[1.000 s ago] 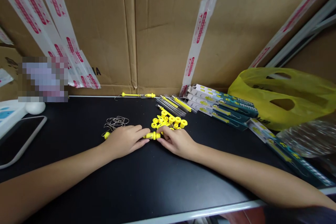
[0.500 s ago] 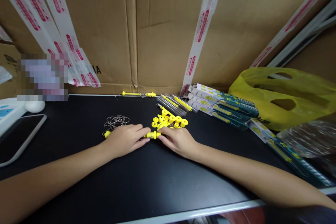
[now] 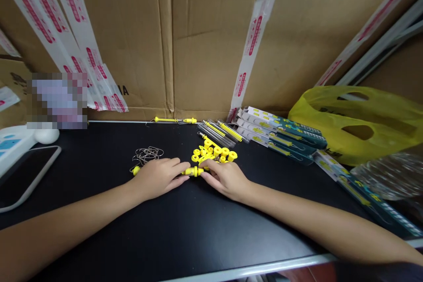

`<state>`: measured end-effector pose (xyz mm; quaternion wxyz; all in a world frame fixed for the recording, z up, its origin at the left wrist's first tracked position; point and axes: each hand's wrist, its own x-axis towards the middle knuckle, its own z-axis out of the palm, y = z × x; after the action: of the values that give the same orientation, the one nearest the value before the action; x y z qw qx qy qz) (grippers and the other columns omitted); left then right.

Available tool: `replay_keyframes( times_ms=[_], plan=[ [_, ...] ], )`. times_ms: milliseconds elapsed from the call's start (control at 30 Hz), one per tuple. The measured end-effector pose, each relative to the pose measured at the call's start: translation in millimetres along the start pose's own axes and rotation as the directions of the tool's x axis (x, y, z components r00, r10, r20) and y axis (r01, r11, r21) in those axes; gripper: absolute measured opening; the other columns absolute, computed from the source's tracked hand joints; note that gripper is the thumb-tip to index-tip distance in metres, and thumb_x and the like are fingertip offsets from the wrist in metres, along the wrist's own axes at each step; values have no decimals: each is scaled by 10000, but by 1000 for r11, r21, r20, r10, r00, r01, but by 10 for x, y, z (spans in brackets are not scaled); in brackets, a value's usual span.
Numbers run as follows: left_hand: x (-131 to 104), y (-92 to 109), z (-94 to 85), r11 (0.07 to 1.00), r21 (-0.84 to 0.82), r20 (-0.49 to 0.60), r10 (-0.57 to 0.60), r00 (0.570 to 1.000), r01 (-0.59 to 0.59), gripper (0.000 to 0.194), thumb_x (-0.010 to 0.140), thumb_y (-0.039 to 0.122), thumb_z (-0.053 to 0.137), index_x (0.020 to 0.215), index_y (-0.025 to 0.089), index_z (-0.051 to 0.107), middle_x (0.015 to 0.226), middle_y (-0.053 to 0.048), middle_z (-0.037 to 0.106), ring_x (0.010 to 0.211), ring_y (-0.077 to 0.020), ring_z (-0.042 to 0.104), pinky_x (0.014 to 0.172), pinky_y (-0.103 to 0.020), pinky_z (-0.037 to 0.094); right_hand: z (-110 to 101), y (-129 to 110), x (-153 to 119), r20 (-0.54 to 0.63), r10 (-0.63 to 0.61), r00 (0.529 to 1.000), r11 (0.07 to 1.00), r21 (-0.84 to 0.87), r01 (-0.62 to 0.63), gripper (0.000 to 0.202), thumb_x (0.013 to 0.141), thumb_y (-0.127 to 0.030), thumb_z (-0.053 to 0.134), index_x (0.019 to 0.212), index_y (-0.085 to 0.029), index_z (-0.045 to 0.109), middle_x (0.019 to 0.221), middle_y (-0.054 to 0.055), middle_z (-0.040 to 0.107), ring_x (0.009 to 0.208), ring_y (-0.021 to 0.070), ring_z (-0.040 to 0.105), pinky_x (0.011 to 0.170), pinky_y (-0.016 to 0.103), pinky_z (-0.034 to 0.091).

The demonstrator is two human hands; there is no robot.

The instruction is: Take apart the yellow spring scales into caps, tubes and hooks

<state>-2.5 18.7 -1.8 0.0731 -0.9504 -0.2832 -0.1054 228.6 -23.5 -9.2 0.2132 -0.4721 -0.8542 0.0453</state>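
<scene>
Low over the black table, a yellow spring scale [image 3: 191, 171] lies crosswise between my two hands. My left hand [image 3: 161, 176] is closed round its tube, with a yellow end and a hook sticking out on the far left. The fingers of my right hand [image 3: 224, 179] pinch the yellow end cap on the right. Just beyond the right hand is a pile of small yellow plastic parts [image 3: 206, 152]. A tangle of wire hooks [image 3: 147, 154] sits behind the left hand. Fingers hide most of the scale's tube.
An assembled spring scale [image 3: 175, 120] lies at the table's back edge. Clear tubes with springs [image 3: 218, 132] are behind the yellow parts. Printed boxes [image 3: 280, 136], a yellow plastic bag [image 3: 357, 128] and a clear plastic wrap stand right. A phone [image 3: 28, 180] and white power strip are left.
The view has shifted very slightly. Both hands keep the same hold on the spring scale, with no other visible movement.
</scene>
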Motion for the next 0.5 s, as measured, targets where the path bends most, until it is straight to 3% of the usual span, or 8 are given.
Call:
replay_keyframes(
  times_ms=[100,233,367,500],
  plan=[
    [5,-5,7,1000,6,-3,2,1000,-2,290,958,405,348,1112,245,535,828,10,585,770,-162,612,623,-255,427,12,4,7,14,-18,1000,999,-28,19,231,936,-323,421,914,-180,600,691,16,650,572,116,578,525,194,306],
    [-12,-9,10,1000,-5,-8,10,1000,-10,285,956,402,354,1113,247,535,822,13,584,765,-157,610,617,-249,421,44,22,8,-24,-17,1000,1000,-12,16,170,891,-316,507,962,-178,575,579,-29,584,483,96,511,490,182,283],
    [-17,-10,3,1000,0,-13,9,1000,-9,288,958,404,347,1112,248,533,823,13,584,764,-158,609,619,-252,420,51,37,2,-18,-91,996,996,14,92,140,854,-224,523,985,-175,534,566,-54,540,449,78,456,471,170,271],
    [-3,-8,0,1000,-2,-9,10,1000,-10,298,960,412,334,1116,249,529,822,12,583,765,-164,608,614,-257,418,34,27,-9,-35,-62,997,998,24,63,262,839,-304,561,1054,-166,502,581,-63,536,439,76,438,468,175,267]
  ],
)
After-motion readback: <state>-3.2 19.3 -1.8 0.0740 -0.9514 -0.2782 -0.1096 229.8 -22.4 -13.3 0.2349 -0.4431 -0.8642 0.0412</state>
